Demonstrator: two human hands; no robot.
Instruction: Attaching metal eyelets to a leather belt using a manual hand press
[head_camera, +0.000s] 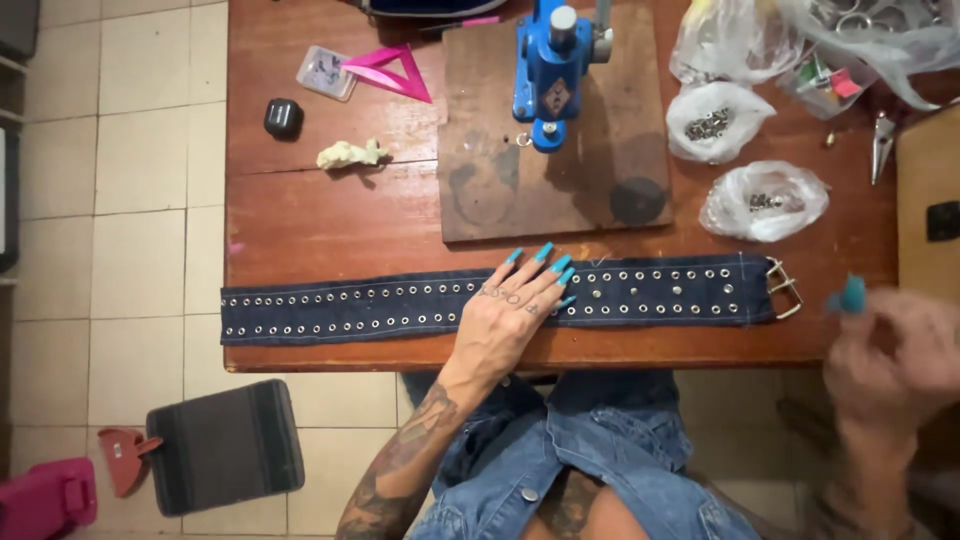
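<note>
— Under the left hand (505, 315), what lies there?

— A long denim belt (380, 305), stretched flat along the near edge of the wooden table (300, 215). The fingers (545, 275) are spread apart and pressed flat on the cloth, clamped on nothing; my guess is they pin the belt so it stays straight and does not slide off the edge.

— And the right hand (895, 365)?

— Blurred, off past the table's right corner, apart from the belt. One long painted nail shows, but whether those fingers are closed or apart I cannot tell, nor whether they hold anything.

— How does the belt lie?

— Two rows of metal eyelets run its length, and the metal buckle (785, 288) sits at the right end, near the blurred hand.

— What stands behind it?

— A wooden board (500, 180) carrying a blue hand press (552, 65), just beyond the spread fingers. Right of it lie plastic bags (765, 200) with small metal parts. To the left are a crumpled rag (350, 154), a small black box (283, 118) and a pink triangle ruler (392, 70).

— Anything in the way?

— Between hand and press, nothing; the board's near edge almost touches the belt.
</note>
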